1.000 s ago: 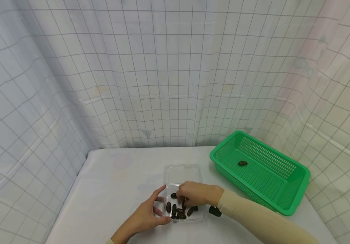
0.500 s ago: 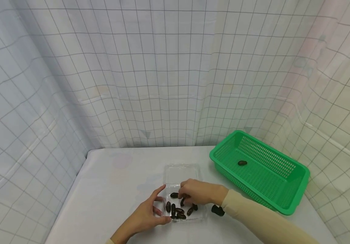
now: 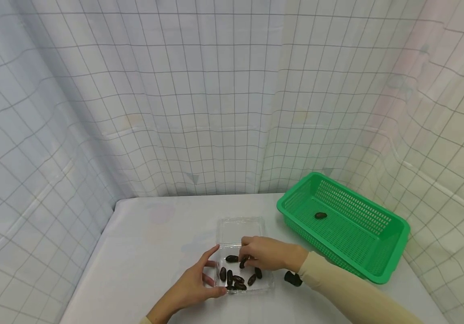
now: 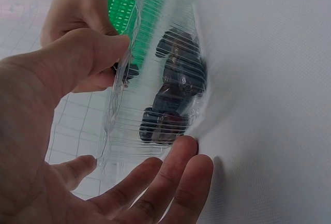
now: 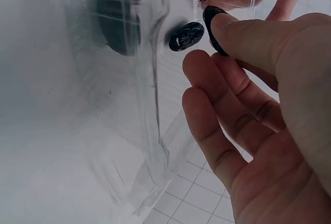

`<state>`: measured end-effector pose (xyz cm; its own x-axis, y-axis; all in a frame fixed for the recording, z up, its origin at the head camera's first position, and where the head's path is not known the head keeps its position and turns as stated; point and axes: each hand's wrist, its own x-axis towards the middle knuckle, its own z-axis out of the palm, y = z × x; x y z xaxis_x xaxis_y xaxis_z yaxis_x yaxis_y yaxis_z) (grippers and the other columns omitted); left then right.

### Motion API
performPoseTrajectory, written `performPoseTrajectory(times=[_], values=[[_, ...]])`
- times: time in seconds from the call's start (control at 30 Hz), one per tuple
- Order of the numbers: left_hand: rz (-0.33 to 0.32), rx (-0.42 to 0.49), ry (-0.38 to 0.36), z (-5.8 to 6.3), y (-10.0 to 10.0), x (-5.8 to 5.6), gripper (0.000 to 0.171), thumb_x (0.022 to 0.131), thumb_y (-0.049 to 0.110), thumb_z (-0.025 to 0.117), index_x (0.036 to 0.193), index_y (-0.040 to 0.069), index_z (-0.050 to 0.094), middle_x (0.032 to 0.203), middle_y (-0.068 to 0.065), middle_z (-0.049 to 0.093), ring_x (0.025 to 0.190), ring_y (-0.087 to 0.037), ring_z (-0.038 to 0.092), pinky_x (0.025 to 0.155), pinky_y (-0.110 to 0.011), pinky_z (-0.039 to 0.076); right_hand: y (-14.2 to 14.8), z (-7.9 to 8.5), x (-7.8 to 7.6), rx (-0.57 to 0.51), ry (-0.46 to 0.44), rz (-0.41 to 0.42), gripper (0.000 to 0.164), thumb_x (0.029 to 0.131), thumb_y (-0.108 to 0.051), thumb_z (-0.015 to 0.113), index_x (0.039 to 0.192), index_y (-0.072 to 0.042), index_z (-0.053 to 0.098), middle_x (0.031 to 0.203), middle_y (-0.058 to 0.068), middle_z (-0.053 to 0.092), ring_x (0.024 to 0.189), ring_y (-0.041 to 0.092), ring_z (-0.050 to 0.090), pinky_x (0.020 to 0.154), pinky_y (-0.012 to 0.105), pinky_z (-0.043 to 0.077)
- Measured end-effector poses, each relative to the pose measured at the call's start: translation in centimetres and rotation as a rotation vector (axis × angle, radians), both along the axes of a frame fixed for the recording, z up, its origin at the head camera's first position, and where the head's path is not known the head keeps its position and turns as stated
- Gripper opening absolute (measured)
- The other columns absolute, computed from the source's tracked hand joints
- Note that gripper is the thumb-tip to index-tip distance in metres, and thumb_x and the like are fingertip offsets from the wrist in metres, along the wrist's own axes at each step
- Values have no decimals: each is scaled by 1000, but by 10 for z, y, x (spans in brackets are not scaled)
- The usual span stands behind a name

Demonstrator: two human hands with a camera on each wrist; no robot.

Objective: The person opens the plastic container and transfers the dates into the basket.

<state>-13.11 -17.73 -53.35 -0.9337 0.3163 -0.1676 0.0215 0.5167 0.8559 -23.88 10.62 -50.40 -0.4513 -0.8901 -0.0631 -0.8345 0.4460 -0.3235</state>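
A clear plastic clamshell box (image 3: 267,285) lies on the table with its lid (image 3: 241,230) folded back. Several dark brown, date-like fruits (image 3: 238,279) are spread inside it. My left hand (image 3: 194,284) holds the box's left side, its thumb at the near corner and a finger at the far one; the left wrist view shows the thumb on the rim and fingertips (image 4: 181,149) low against the wall. Over the box, my right hand (image 3: 271,253) pinches one date (image 5: 214,31) between thumb and fingers. Its other fingers hang loosely bent in the right wrist view.
A green perforated basket (image 3: 402,240) stands at the right, with one date (image 3: 320,215) on its floor. A small black cylindrical object (image 3: 293,278) sits on the table beside the box, partly behind the right wrist. Gridded white curtains (image 3: 216,112) surround the table.
My right hand has shifted slightly to the right, with a date now showing between its fingertips. The left hand keeps its place on the box. The black object has shifted slightly right.
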Motion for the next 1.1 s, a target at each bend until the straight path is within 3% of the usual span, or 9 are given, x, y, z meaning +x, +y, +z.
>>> performPoseTrajectory(times=[0.33,0.63,0.87,1.1], values=[[-4,17,-1,-1,0,-1,120,89,27,101,185,23,30,157,-26,68,97,-17,77,75,-33,55,15,5,-2,-96,52,-19,9,109,-15,83,117,-15,81,111,-3,70,95,-1,71,87,15,58],[4,10,1,-1,0,-1,121,88,27,102,185,23,31,156,-25,69,96,-17,77,73,-33,55,29,12,-6,-185,44,-33,12,105,-9,85,116,-13,79,110,0,70,94,4,74,87,17,60],[14,-3,-7,-2,1,-1,121,87,29,102,185,24,30,156,-25,68,95,-16,77,73,-34,55,42,21,-10,-217,33,-83,12,107,-8,83,118,-12,79,114,3,72,95,4,75,88,29,67],[5,5,-3,-1,1,0,121,87,28,101,185,23,30,156,-26,68,95,-16,77,74,-34,55,59,24,-17,-246,47,-142,13,107,-6,82,119,-11,79,113,2,73,95,6,76,87,34,68]])
